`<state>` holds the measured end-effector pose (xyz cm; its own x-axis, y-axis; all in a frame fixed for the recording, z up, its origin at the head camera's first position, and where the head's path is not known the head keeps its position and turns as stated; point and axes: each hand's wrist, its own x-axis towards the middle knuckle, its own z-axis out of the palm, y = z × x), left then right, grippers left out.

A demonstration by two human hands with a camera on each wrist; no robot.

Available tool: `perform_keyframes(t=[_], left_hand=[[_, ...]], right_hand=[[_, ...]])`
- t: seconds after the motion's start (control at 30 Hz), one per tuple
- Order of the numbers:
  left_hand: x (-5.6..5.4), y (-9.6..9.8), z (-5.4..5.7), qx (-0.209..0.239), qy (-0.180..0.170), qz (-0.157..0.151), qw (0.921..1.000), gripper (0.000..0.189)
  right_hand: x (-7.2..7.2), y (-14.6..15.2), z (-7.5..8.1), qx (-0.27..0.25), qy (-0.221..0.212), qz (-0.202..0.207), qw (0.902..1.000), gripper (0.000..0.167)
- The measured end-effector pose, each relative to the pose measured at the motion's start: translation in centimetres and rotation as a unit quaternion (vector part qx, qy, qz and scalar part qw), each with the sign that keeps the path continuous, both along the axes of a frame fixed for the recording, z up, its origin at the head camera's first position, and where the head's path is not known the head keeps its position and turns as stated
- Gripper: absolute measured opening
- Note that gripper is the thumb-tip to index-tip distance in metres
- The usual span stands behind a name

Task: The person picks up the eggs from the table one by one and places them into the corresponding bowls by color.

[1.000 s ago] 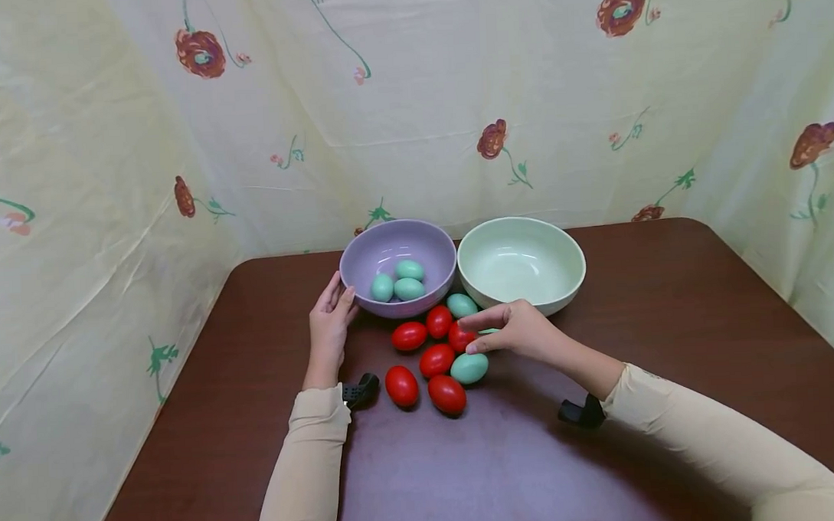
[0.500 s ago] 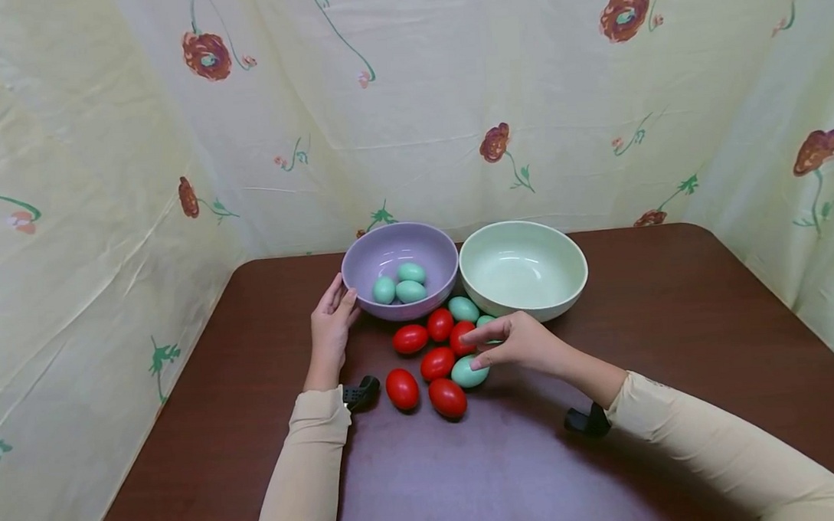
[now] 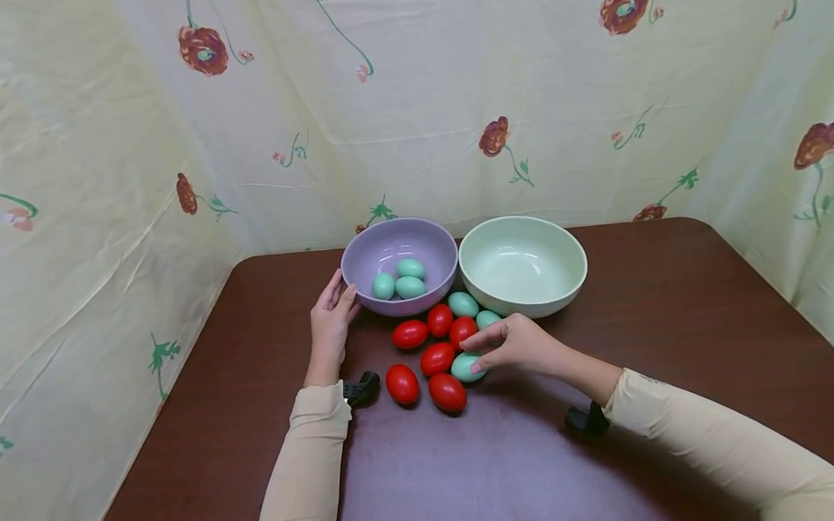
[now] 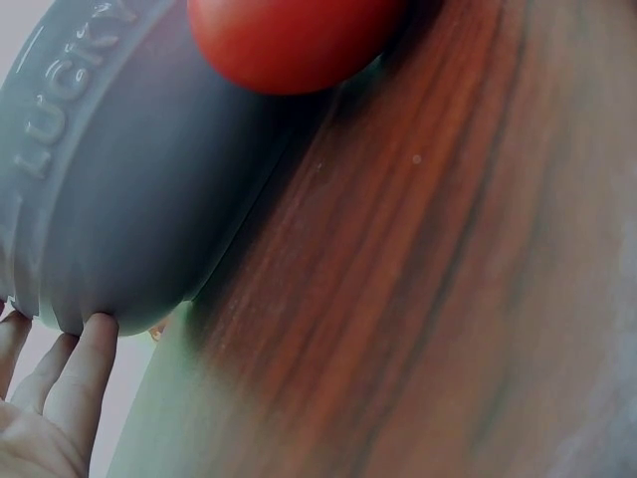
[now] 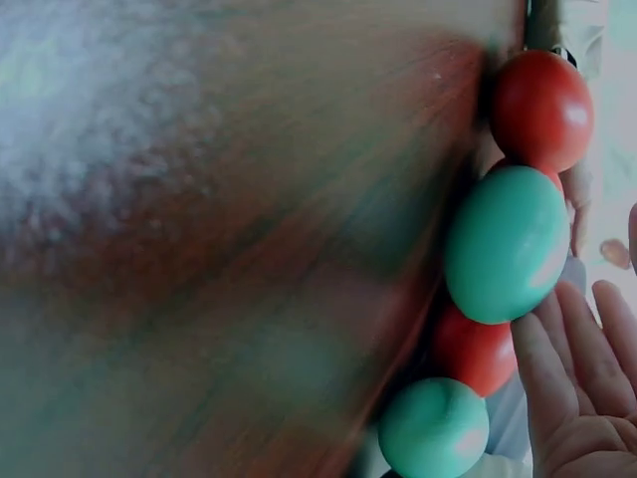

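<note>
On the left part of the dark brown wood-grain table (image 3: 666, 298), the person's left hand (image 3: 332, 325) lies with fingers extended, fingertips touching the outer wall of a glossy, round lavender bowl (image 3: 391, 246). Three smooth teal eggs (image 3: 410, 287) sit inside that bowl, and raised letters reading "LUCKY" show on its wall in the left wrist view. In front of it, six glossy red eggs (image 3: 437, 359) lie loosely grouped on the table. To their right are three more teal eggs: two just before a round, shiny pale green bowl (image 3: 520, 257), one nearer the person. Around this nearest teal egg (image 3: 461, 368) the right hand (image 3: 516, 347) is spread, thumb and fingers apart; whether the thumb touches it, I cannot tell.
</note>
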<state>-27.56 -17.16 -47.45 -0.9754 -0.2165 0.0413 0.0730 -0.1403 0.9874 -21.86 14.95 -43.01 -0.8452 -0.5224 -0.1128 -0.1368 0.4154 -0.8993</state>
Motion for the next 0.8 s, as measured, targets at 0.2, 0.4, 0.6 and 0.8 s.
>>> perform_keyframes(t=[0.2,0.4,0.6,0.8], left_hand=[[0.02,0.06,-0.11,0.002,-0.006,-0.001,1.0000,0.060],[0.19,0.01,-0.11,0.000,-0.008,0.001,1.0000,0.061],[0.20,0.00,0.11,-0.006,-0.005,-0.001,1.0000,0.061],[0.12,0.07,0.19,-0.007,-0.005,0.001,1.0000,0.061]], right_hand=[[0.09,0.11,-0.47,0.017,0.005,-0.009,0.9998,0.039],[-0.04,0.07,-0.76,0.040,0.005,-0.009,0.9991,0.038],[-0.14,-0.06,-0.92,0.063,0.010,0.005,0.9979,0.040],[-0.06,-0.11,-0.99,0.068,0.019,0.010,0.9974,0.039]])
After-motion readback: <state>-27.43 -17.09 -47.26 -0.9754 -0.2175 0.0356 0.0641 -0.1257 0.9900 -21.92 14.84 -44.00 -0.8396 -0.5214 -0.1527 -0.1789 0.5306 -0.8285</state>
